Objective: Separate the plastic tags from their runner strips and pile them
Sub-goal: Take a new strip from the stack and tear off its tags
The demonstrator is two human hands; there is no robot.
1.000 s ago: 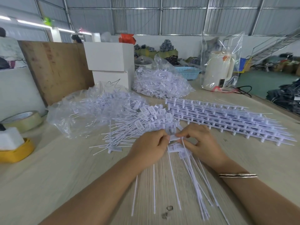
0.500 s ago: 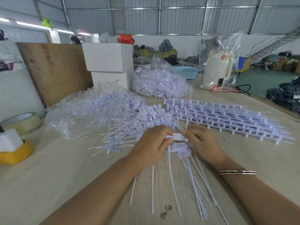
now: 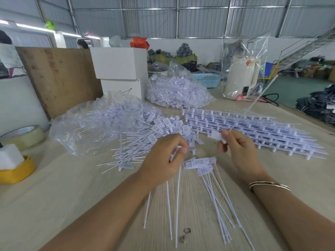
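Now a single white tag (image 3: 216, 136) is pinched at its flat head between the thumb and fingertips of the right hand (image 3: 239, 151), lifted clear of the table (image 3: 72, 205), its thin tail slanting up and away to the right. The left hand (image 3: 164, 160) is curled closed around the white plastic piece (image 3: 176, 153) it holds just above the wood, with thin stems trailing down from under it toward the near edge. The two hands are held apart, a small gap between them. Directly below them a little pile of loose tags (image 3: 199, 163) is laid on the table, stems fanned toward the camera. Behind the left hand a larger heap of tags (image 3: 145, 131) is spread, partly spilling from a clear bag (image 3: 87, 124). To the right, the stacked runner strips (image 3: 253, 129) are lined up in rows. Farther back a second bag of tags (image 3: 177, 93) is seen beside the white boxes (image 3: 119, 69). A roll of tape (image 3: 23, 134) sits at the far left.
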